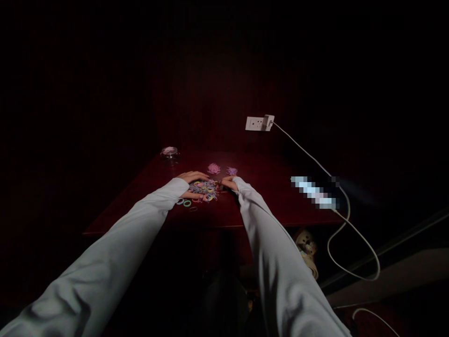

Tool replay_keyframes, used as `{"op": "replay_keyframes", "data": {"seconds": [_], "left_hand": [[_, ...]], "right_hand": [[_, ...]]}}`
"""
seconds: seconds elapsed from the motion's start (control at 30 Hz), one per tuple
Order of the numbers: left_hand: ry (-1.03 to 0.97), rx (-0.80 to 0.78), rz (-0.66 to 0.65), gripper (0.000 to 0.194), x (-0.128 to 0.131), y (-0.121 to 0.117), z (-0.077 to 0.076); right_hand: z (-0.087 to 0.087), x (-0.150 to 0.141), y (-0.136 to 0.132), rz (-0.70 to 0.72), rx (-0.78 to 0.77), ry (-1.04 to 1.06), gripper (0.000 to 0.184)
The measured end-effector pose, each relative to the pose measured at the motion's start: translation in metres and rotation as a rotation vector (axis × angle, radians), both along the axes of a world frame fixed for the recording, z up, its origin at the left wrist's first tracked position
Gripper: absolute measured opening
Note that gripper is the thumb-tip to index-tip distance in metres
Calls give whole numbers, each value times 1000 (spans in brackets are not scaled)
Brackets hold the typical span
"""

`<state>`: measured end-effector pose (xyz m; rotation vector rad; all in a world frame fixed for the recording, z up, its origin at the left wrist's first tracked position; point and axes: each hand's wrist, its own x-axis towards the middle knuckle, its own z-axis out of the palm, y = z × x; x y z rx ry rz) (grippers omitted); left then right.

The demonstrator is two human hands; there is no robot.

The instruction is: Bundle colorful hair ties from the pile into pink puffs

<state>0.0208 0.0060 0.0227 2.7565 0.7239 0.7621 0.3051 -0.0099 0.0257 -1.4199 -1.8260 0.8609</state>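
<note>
The mixed heap of elastic hair ties (205, 188) lies on the dark red counter (277, 201), between my two hands. Taking the heap as the dial centre, my left hand (191, 177) is at 9 o'clock and my right hand (229, 183) at 3 o'clock. The heap is loose and roughly round — no clear long axis can be assigned. My left hand is the nearer, overlapping the heap's edge; my right stands just beside it.

Left hand: spread wide, fingers along the far side, thumb along the near side, hair ties in the gap; no firm grip is visible. Right hand: fingers bent toward the heap; I cannot tell whether it has hold of anything.

Positions from the heap: pink bunch (213, 168) at 1 o'clock; purple bunch (232, 171) at 2 o'clock, just beyond my right hand; green ring (187, 203) at 8 o'clock; clear jar (170, 153) at 10 o'clock, well apart.
</note>
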Motion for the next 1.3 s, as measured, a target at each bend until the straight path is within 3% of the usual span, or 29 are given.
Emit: {"op": "replay_keyframes", "data": {"seconds": [0.2,0.4,0.77,1.03,1.3], "left_hand": [[-6,3,58,58,3,2,-7],[-23,-12,64,39,3,2,-5],[33,-29,104,46,0,-9,3],[8,13,-13,39,9,-7,-2],[-23,-33,-16,27,5,4,-3]], "right_hand": [[-3,-2,4,59,-90,179,21],[-7,-6,7,32,-77,257,26],[-16,0,14,138,-61,223,45],[-17,-1,15,101,-53,224,40],[-18,-1,16,80,-35,211,42]]}}
